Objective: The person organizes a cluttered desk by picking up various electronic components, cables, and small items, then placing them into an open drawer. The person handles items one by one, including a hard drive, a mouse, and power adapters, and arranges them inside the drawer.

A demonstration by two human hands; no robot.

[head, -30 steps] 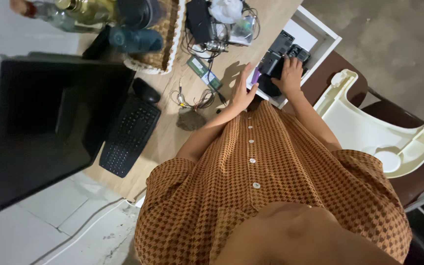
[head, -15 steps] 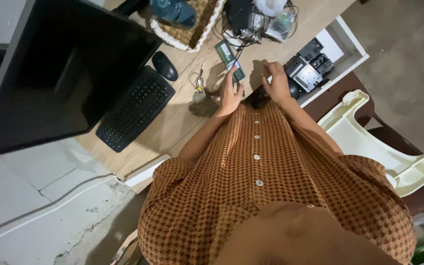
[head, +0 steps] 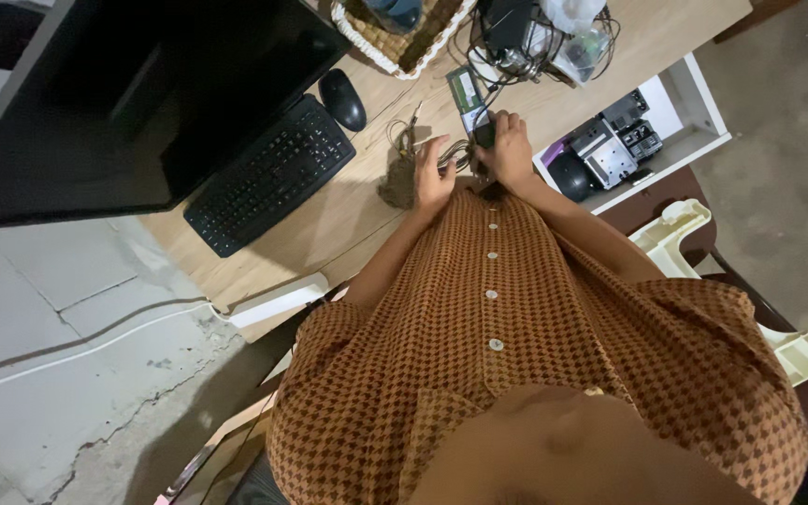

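left hand (head: 433, 173): grip loose over wires (head: 402, 140) | right hand (head: 509, 150): grip holds small dark object (head: 484, 134), identity unclear

Work station, seen from above: my wooden desk (head: 329, 224) on a worn concrete floor (head: 67, 374).

I note a dark monitor (head: 142, 93) with a black keyboard (head: 268, 182) and mouse (head: 342, 98) before it, and a wicker basket (head: 404, 42) at the far edge. A white shelf unit (head: 694, 122) adjoins the desk. A cream plastic chair (head: 797, 346) stands beside me. The floor is cracked, with a white cable (head: 77, 351) across it. Light is dim and even.
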